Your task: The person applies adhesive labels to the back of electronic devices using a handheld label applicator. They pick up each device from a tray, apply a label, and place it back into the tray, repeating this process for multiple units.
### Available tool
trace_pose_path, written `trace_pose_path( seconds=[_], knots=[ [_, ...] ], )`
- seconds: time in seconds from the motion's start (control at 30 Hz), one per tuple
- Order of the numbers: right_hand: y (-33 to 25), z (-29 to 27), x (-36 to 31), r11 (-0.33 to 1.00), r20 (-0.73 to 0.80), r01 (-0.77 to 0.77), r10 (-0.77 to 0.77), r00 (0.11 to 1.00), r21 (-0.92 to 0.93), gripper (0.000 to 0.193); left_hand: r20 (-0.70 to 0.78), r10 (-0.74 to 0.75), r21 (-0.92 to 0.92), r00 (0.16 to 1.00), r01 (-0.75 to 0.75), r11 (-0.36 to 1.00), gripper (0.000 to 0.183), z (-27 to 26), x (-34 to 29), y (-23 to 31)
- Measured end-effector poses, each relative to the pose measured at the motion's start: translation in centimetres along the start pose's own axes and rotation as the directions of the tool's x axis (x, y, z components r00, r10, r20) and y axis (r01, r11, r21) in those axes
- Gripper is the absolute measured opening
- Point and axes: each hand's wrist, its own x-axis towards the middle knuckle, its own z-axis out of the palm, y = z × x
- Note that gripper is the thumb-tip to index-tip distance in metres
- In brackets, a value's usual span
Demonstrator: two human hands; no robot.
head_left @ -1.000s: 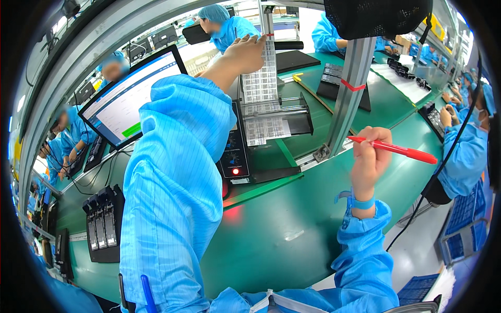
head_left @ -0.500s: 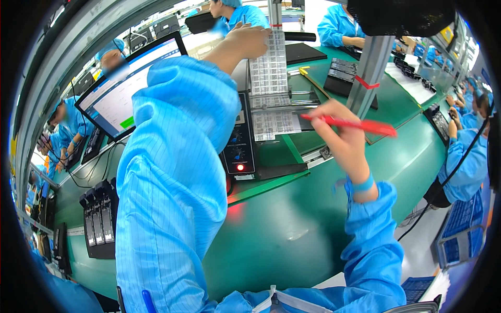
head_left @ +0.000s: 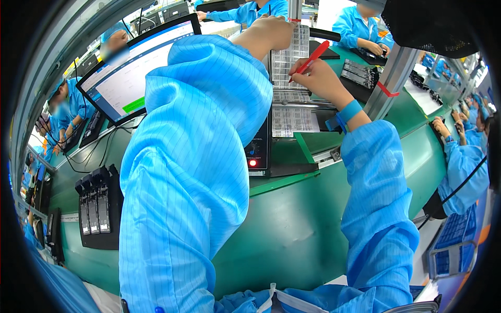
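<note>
My right hand grips a red marker pen. Its tip points down at a long strip of printed labels, and its back end rises to the upper right. My left hand is at the far end of the strip, fingers curled at its edge; what they hold is hidden. The strip runs over metal bars, with its near part below them. Beside it stands a black control box with knobs and a lit red lamp, partly covered by my left sleeve. A blue wrist strap circles my right wrist.
A monitor stands at left, behind a black tray of dark modules. Another module tray lies beyond my right hand. A metal post rises at right from the green table. Co-workers in blue sit around.
My right hand has moved up and away from me, bringing the marker from beside the strip to over it; the pen now points downward. My left hand stays at the strip's far end.
</note>
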Motion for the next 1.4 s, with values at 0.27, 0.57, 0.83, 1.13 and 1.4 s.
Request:
trace_pose_path(
  seconds=[0.27,0.57,0.83,1.13,1.4],
  knots=[
    [1.0,0.8,0.2,0.998,-0.081,0.067,-0.066,0.995,0.008,0.015,-0.06,0.01,-0.016,0.998,-0.011,1.0,0.055,-0.1,-0.1,0.0],
    [1.5,1.1,0.4,0.999,-0.08,0.049,-0.05,0.996,-0.006,0.016,-0.046,0.005,-0.071,0.999,-0.009,0.997,0.055,-0.1,0.0,0.0],
    [0.9,1.1,0.6,0.999,-0.13,-0.034,0.031,0.991,-0.02,0.018,-0.028,-0.016,-0.096,0.999,0.013,0.995,0.056,-0.3,-0.2,0.0],
    [1.2,0.9,1.5,0.999,-0.224,-0.032,0.033,0.974,0.011,0.018,-0.066,-0.006,-0.027,0.998,0.004,1.0,0.058,-0.4,-0.5,0.2],
    [1.7,0.7,2.1,1.0,-0.271,0.019,-0.021,0.962,-0.011,0.016,-0.079,0.011,-0.014,0.997,-0.013,1.0,0.057,-0.4,-0.6,0.2]
  ],
)
